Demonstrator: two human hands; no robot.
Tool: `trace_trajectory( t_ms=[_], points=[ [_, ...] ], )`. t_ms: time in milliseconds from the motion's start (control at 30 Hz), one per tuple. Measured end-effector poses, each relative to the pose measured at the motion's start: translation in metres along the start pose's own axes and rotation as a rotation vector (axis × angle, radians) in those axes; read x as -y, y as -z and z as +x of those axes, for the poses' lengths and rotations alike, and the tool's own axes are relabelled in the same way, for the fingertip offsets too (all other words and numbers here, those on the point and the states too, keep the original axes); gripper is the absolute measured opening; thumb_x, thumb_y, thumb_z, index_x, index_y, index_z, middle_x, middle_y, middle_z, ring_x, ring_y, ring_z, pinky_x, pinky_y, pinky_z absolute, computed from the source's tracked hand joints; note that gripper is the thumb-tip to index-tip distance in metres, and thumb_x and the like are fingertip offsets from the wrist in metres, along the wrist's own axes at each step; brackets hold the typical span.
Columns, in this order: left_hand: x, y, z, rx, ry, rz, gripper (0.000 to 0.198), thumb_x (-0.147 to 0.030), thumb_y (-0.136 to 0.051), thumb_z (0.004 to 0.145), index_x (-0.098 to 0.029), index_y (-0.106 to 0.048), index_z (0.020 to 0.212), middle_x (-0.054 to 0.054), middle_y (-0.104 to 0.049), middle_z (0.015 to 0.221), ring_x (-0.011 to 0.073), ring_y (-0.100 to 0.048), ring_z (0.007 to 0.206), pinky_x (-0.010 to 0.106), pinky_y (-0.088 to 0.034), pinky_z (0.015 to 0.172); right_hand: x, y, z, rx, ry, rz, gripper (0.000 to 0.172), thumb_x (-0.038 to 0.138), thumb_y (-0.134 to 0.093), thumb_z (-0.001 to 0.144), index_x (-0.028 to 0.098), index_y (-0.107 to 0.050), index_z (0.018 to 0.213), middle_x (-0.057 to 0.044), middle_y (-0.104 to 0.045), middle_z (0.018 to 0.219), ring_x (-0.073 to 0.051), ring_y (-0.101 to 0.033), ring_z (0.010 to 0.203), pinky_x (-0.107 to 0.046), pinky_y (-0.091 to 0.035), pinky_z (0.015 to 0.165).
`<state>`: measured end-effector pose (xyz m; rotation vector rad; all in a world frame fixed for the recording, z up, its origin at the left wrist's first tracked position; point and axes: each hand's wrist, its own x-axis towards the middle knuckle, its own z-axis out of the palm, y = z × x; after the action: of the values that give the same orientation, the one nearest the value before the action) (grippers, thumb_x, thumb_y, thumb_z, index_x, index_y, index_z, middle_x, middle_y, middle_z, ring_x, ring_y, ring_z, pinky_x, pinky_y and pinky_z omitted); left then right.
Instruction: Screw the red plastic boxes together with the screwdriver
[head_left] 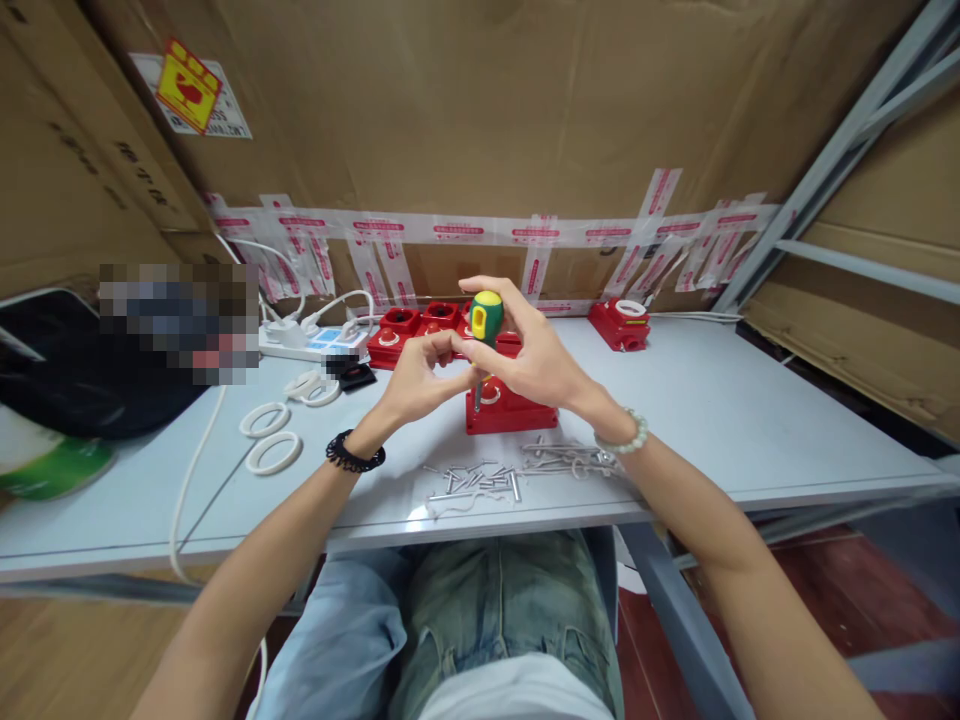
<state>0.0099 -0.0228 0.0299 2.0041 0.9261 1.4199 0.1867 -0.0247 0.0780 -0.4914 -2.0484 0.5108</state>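
Observed at the pale grey work surface (pixel 750 400): a seated person holds a green and yellow plastic-handled screwdriver (pixel 486 318) upright. Its metal shaft runs down to the top face of a red rectangular plastic box (pixel 517 410), which rests flat on the surface directly below both hands.

The right hand (pixel 536 362) has its grip closed around the screwdriver handle from the right. The left hand (pixel 418 380) has a narrow grip, thumb and fingertips pinched together against the handle's left side; whether anything small sits between them cannot be told.

Loose silver metal screws (pixel 487 482) lie scattered just in front of the box. Two white plastic rings (pixel 270 436) lie well to the left, and a row of similar red boxes (pixel 409 328) stands behind, near a white power strip (pixel 315 345).

Judgement: the step in hand is driving a fastener into the box top. The next move calls for a plumb shaft, a seated tip, and the box kept from sliding.
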Motion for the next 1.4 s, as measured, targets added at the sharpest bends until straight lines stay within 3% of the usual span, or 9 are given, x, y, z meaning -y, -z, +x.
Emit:
trace_trajectory(
  t_ms=[200,300,400,500,700,933,1100,1267,1400],
  points=[
    [-0.002,-0.006,-0.003,-0.062,-0.043,0.102,0.028,-0.038,-0.08,0.07,-0.019,-0.061,0.076,-0.002,-0.06,0.071,0.0137,-0.051,0.068,0.028,-0.043,0.065,0.001,-0.002,0.001,-0.032,-0.037,-0.02,0.036,0.032,-0.063,0.083,0.022,-0.051,0.115,-0.002,-0.063,0.107,-0.016,-0.061,0.091,-0.036,-0.052,0.089],
    [-0.003,-0.008,-0.003,-0.1,-0.052,0.069,0.029,-0.031,-0.08,0.068,-0.019,-0.054,0.07,-0.004,-0.054,0.067,0.0113,-0.047,0.064,0.026,-0.04,0.062,0.001,-0.006,0.002,-0.066,-0.027,-0.073,0.037,0.034,-0.066,0.082,0.022,-0.052,0.115,-0.005,-0.062,0.116,-0.018,-0.06,0.097,-0.037,-0.051,0.091],
    [-0.004,-0.005,-0.002,-0.017,-0.027,0.044,0.024,-0.028,-0.075,0.073,-0.018,-0.054,0.067,-0.004,-0.054,0.064,0.0113,-0.048,0.062,0.026,-0.04,0.061,-0.001,-0.004,0.0,0.009,0.01,-0.019,0.047,0.029,-0.06,0.086,0.022,-0.045,0.13,-0.008,-0.056,0.131,-0.019,-0.059,0.11,-0.038,-0.048,0.098],
    [-0.004,-0.004,-0.003,0.055,-0.015,0.063,0.016,-0.028,-0.072,0.076,-0.017,-0.06,0.072,-0.002,-0.06,0.069,0.0133,-0.053,0.067,0.028,-0.043,0.067,-0.001,-0.002,-0.001,0.069,0.01,0.048,0.049,0.024,-0.055,0.087,0.022,-0.041,0.134,-0.006,-0.059,0.124,-0.017,-0.062,0.104,-0.038,-0.049,0.097],
    [-0.003,-0.005,-0.003,-0.093,-0.027,0.134,0.024,-0.025,-0.076,0.066,-0.019,-0.052,0.068,-0.005,-0.051,0.064,0.0105,-0.043,0.062,0.025,-0.037,0.06,0.001,-0.007,0.0,-0.068,-0.038,-0.075,0.037,0.031,-0.065,0.082,0.022,-0.05,0.114,-0.004,-0.061,0.113,-0.017,-0.06,0.094,-0.037,-0.051,0.09],
    [-0.006,-0.003,-0.002,0.011,-0.056,0.162,0.016,-0.028,-0.068,0.075,-0.019,-0.057,0.07,-0.002,-0.057,0.067,0.0129,-0.05,0.065,0.027,-0.04,0.062,-0.004,0.0,-0.002,0.075,-0.006,0.055,0.051,0.025,-0.056,0.087,0.023,-0.04,0.135,-0.006,-0.056,0.129,-0.015,-0.062,0.099,-0.035,-0.05,0.096],
    [-0.004,-0.005,-0.003,-0.065,-0.038,0.185,0.022,-0.027,-0.073,0.069,-0.019,-0.052,0.072,-0.004,-0.052,0.067,0.011,-0.045,0.063,0.025,-0.038,0.059,-0.004,-0.007,-0.002,-0.055,-0.012,-0.08,0.045,0.034,-0.066,0.083,0.023,-0.048,0.123,-0.003,-0.061,0.114,-0.016,-0.06,0.088,-0.036,-0.052,0.087],
    [-0.005,-0.004,-0.003,-0.023,-0.101,0.233,0.014,-0.022,-0.064,0.074,-0.019,-0.052,0.068,-0.004,-0.052,0.065,0.0119,-0.044,0.063,0.027,-0.038,0.062,-0.006,-0.003,-0.003,0.011,0.043,-0.014,0.055,0.027,-0.059,0.086,0.022,-0.039,0.138,-0.009,-0.05,0.142,-0.018,-0.059,0.113,-0.038,-0.047,0.103],
    [-0.005,-0.005,-0.003,-0.019,-0.13,0.246,0.013,-0.024,-0.068,0.072,-0.019,-0.056,0.075,-0.002,-0.059,0.075,0.0135,-0.05,0.069,0.028,-0.041,0.066,-0.005,-0.003,-0.004,0.0,0.03,-0.043,0.049,0.028,-0.059,0.086,0.022,-0.044,0.133,-0.008,-0.054,0.137,-0.019,-0.061,0.11,-0.04,-0.048,0.102]
  ],
)
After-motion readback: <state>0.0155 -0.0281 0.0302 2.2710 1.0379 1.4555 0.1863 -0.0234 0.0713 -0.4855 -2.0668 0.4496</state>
